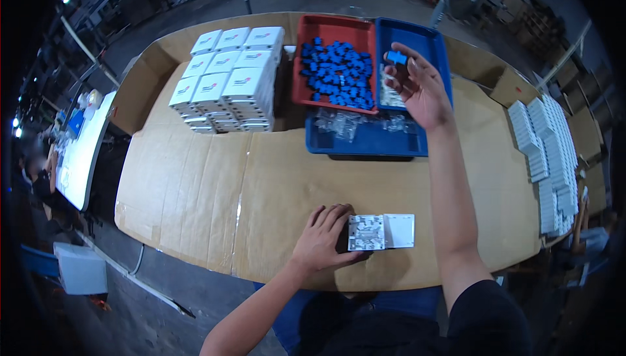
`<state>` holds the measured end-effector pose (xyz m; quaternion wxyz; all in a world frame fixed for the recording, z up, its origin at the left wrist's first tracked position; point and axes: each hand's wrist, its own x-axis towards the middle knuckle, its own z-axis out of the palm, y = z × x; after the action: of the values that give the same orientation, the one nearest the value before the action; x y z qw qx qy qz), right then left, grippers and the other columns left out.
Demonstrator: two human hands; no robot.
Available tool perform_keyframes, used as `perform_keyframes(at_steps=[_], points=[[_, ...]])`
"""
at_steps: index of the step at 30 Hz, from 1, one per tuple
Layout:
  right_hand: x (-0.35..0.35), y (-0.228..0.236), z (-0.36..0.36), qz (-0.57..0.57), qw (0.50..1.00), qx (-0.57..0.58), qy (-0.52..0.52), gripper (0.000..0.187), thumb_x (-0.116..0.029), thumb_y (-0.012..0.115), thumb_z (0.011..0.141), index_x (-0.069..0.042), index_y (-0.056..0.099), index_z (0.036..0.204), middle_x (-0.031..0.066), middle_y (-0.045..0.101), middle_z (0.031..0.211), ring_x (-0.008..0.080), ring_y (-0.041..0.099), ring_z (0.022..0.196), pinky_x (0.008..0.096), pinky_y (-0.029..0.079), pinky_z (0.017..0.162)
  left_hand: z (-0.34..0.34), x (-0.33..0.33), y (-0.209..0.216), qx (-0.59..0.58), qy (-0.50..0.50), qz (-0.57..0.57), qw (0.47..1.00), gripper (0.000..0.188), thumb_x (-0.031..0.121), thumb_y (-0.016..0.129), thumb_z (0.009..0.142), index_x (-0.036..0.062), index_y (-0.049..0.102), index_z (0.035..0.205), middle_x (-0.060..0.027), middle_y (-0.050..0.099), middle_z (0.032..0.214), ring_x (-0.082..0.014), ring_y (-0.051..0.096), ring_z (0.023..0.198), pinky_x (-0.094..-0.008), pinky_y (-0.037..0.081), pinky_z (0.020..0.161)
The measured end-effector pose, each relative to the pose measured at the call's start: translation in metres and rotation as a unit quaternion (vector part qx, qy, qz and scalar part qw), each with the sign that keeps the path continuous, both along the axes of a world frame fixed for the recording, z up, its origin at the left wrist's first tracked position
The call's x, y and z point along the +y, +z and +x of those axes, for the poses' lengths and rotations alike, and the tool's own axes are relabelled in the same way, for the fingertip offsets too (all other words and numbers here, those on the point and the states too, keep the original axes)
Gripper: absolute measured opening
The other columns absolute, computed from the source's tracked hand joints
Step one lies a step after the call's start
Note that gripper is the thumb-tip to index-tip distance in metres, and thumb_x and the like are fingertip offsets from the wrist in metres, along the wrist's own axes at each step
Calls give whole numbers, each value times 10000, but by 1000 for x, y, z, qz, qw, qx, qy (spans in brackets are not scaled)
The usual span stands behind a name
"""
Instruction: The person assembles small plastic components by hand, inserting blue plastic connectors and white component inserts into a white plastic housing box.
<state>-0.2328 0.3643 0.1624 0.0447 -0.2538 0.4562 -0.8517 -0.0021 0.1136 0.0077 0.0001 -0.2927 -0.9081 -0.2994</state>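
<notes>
An opened white plastic box [366,233] lies on the cardboard-covered table near its front edge. Its flat lid [399,231] is swung out to the right, and moulded fittings show inside the base. My left hand [321,237] grips the left side of this box, thumb at the lower edge and fingers at the upper corner. Up over the blue tray, my right hand [420,85] pinches a small blue plastic adapter [395,57] between thumb and fingers. Many like pieces fill the red tray [302,85] just left of that hand.
Behind my right hand stands a blue tray [417,29] with small pale parts. A lower blue tray [365,148] holds clear plastic bags [342,125]. Closed white boxes [225,72] are stacked at the back left. White pieces [548,154] are stacked along the right edge.
</notes>
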Motion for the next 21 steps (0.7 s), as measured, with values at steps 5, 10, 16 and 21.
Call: perform_keyframes(at_steps=[5,10,16,21], points=[[19,-2,69,-113,993,3,30,405,-128,628,1056,76,565,1400,213,707,1240,310,728,1138,396,622,999,3,5,-7,26,2,-14,1000,960,670,760,781,-15,544,1419,-161,521,1493,-319,443,1454,-517,249,1268],[30,-4,113,-117,992,-10,38,371,-78,665,1022,79,604,1352,215,698,1267,300,731,1131,395,616,1013,6,9,-11,41,3,-15,999,952,634,809,756,8,539,1421,-164,530,1471,-338,464,1433,-526,268,1254],[33,-31,133,-72,995,-61,23,405,-96,696,1007,52,596,1370,259,638,1336,277,715,1147,356,597,1038,11,6,-10,20,17,-26,999,978,671,773,775,2,526,1444,-149,523,1491,-309,449,1445,-504,262,1259],[19,-96,165,357,912,-68,-189,309,-100,783,933,25,703,1205,138,750,1077,246,739,1015,334,576,927,2,9,-11,52,9,0,999,957,610,809,742,34,536,1456,-164,527,1492,-352,449,1438,-510,290,1249]])
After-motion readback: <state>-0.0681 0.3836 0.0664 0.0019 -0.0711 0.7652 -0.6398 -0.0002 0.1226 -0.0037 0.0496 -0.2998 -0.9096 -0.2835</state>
